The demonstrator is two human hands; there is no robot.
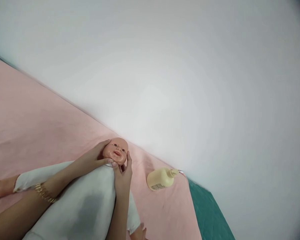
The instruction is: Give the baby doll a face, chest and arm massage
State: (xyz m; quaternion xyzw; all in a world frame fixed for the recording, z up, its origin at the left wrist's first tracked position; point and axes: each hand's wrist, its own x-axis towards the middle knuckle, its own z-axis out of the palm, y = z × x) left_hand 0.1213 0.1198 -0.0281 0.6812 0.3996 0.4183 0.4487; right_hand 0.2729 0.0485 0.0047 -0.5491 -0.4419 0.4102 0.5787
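A baby doll (118, 150) in white clothes lies on its back on a pink sheet (40, 113), its face up and its arms out to the sides. My left hand (99, 156) cups one side of the doll's head, the thumb under the chin. On the other side, my right hand (122, 171) grips the cheek, with its thumb at the chin near my left thumb. Both my forearms cross the doll's body, and a gold bracelet (45, 193) circles my left wrist. The back of the doll's head is hidden.
A pale yellow pump bottle (160, 179) stands on the sheet to the right of the doll. Beyond the sheet's far edge rises a white wall (165, 83). Green quilted cover (210, 210) shows past the sheet at the lower right.
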